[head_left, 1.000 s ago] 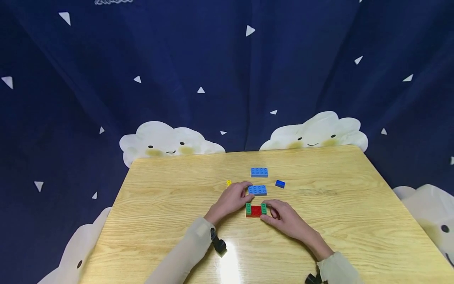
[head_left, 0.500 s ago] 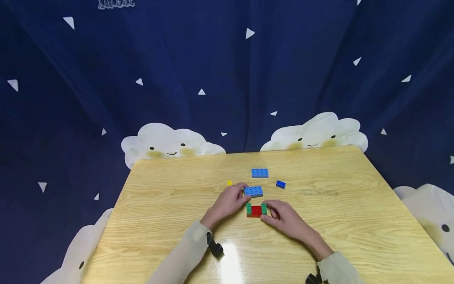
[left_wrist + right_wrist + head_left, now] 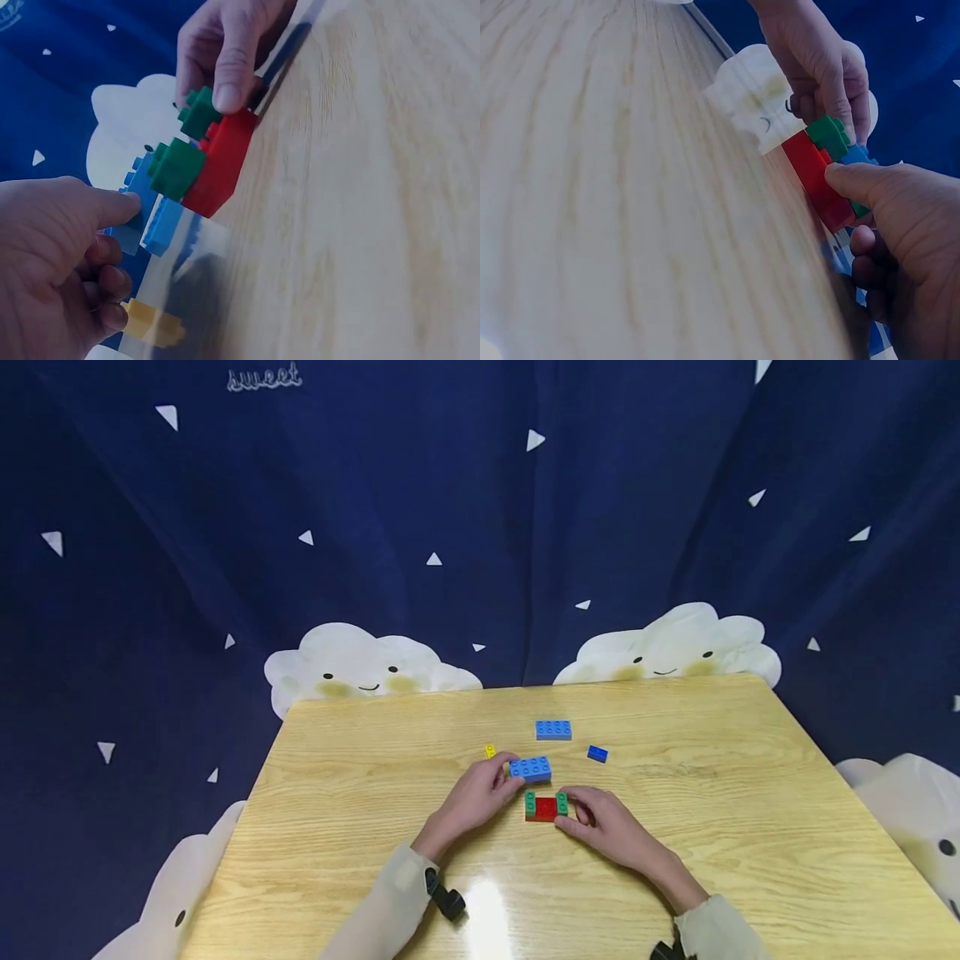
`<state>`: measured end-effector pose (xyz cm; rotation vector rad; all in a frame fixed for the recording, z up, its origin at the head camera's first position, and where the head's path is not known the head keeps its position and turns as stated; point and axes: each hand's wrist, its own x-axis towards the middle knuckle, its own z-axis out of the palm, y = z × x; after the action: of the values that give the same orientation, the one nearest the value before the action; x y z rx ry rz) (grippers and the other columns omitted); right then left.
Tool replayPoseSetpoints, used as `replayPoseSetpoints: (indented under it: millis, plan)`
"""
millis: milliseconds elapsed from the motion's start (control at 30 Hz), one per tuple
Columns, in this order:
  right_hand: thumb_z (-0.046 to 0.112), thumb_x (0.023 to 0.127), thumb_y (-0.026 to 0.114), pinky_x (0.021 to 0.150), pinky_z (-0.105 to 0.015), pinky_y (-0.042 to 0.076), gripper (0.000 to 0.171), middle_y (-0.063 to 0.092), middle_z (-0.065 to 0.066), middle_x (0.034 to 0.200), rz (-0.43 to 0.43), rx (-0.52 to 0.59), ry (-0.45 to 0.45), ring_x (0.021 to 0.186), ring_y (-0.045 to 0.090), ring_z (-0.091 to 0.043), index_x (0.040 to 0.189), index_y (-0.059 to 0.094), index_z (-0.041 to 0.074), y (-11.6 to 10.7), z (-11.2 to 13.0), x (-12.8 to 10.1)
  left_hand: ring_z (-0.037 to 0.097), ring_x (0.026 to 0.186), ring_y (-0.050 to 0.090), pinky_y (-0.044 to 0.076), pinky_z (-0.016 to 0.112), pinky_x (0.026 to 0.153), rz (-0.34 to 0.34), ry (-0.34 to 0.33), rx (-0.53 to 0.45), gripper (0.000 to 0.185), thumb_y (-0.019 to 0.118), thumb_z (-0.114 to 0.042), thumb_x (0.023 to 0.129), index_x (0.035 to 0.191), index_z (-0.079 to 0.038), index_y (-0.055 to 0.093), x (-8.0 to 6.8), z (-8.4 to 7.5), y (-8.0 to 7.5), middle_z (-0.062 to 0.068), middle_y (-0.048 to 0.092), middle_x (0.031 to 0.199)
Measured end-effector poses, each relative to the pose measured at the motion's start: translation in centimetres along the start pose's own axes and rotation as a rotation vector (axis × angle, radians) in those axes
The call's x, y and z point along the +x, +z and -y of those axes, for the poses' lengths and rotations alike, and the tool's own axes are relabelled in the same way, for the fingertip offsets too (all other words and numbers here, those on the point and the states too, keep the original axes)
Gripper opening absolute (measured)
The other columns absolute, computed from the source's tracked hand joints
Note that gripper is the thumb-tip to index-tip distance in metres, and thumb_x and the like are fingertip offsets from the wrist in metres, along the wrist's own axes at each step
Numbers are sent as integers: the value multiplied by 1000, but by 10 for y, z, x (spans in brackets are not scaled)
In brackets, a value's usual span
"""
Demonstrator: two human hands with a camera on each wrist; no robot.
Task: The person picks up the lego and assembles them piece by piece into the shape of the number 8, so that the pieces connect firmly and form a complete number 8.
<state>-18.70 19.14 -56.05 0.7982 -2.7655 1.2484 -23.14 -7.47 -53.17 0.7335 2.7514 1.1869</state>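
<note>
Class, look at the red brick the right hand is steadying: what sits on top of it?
Two green bricks sit on the red brick, one at each end. The right hand covers part of the right one.

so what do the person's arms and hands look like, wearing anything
Both hands are bare: no gloves or rings show on the left hand or the right hand. Each arm wears a long, loose pale beige sleeve reaching the wrist. A small black device sits at the left wrist, and another black device shows at the right cuff.

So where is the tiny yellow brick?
In the head view, the yellow brick lies on the table, just beyond the left hand.
</note>
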Motion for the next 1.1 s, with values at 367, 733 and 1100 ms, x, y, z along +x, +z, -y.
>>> replayPoseSetpoints:
  millis: [367,733,1100]
  plan:
    - [33,99,75,57,-22,36,33,50,9,73,38,18,23,62,42,-3,127,68,19,-2,5,3,6,58,44,35,21,56,18,35,-42,39,66,-34,105,138,-14,64,-14,-16,-6,-8,50,68]
    - [35,98,74,57,-23,35,21,49,10,69,37,-10,38,59,41,-3,113,64,24,1,6,7,4,57,43,34,21,54,38,53,-49,36,67,-32,104,136,-17,65,-19,-19,-2,-9,49,68]
    - [34,99,74,56,-22,35,17,48,11,66,20,-16,-4,57,39,-2,110,65,25,2,6,9,3,57,44,35,21,54,47,68,14,37,67,-32,104,138,-17,64,-21,-23,-5,-10,52,69]
